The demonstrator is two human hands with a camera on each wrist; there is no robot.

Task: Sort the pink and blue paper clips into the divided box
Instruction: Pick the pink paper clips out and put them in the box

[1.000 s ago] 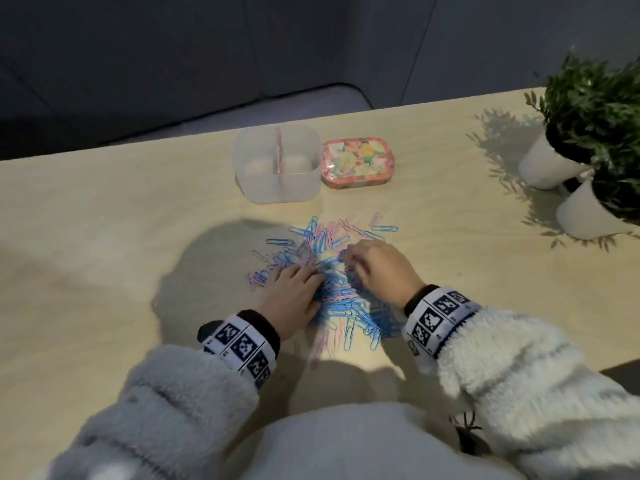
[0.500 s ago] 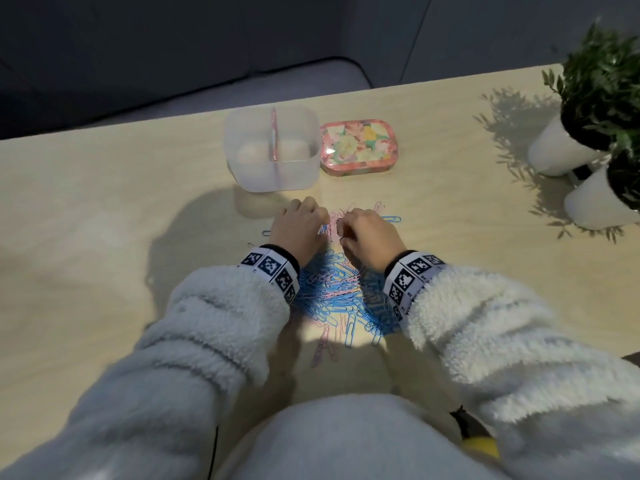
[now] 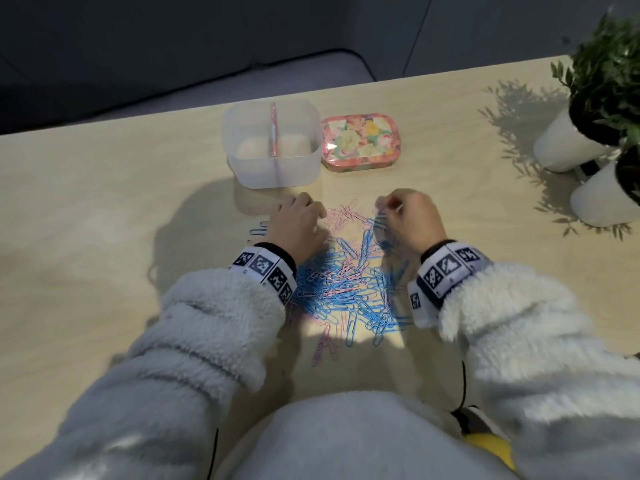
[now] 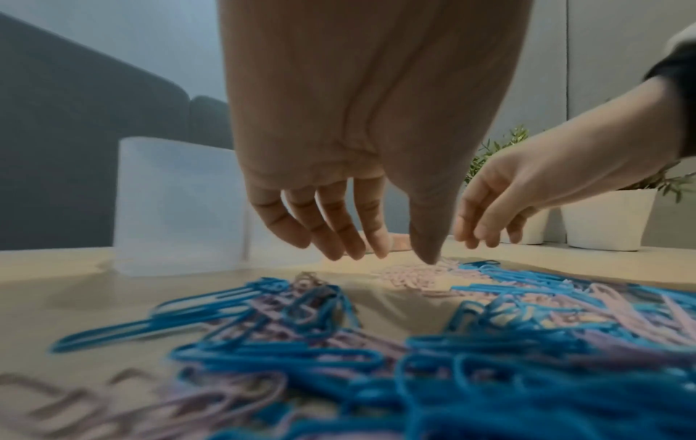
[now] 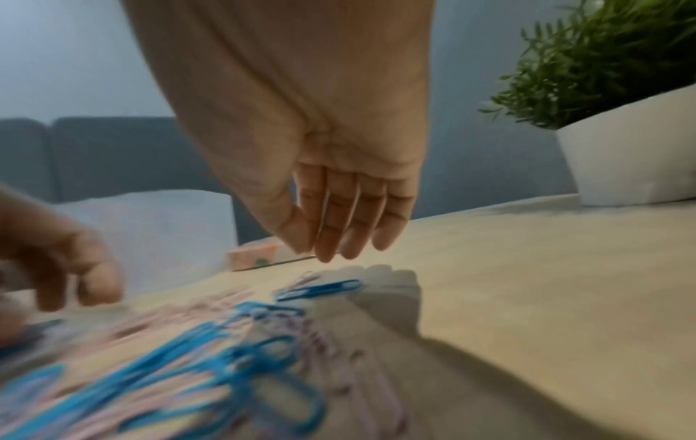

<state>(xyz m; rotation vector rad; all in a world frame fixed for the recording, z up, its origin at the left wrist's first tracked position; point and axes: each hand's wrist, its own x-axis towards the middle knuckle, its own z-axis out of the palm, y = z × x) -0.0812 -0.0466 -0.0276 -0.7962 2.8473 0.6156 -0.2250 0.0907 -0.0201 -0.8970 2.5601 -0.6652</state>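
A mixed pile of pink and blue paper clips (image 3: pixel 346 285) lies on the wooden table between my wrists. The clear divided box (image 3: pixel 273 174) with its pink divider (image 3: pixel 273 133) stands just beyond the pile; I see no clips in it. My left hand (image 3: pixel 298 220) hovers at the pile's far left edge, fingers spread and pointing down (image 4: pixel 391 253), its thumb tip on a patch of pink clips (image 4: pixel 418 277). My right hand (image 3: pixel 394 216) is raised over the far right edge with straight fingers (image 5: pixel 312 247), above a lone blue clip (image 5: pixel 320 290). Neither hand plainly holds a clip.
A floral pink tin (image 3: pixel 360 138) sits right of the box. Two white pots with green plants (image 3: pixel 568 143) (image 3: pixel 602 199) stand at the table's right edge. A dark sofa lies beyond the table's far edge.
Both hands left the middle of the pile and moved to its far edge near the box. They then drew apart, the right one shifting right and lifting.
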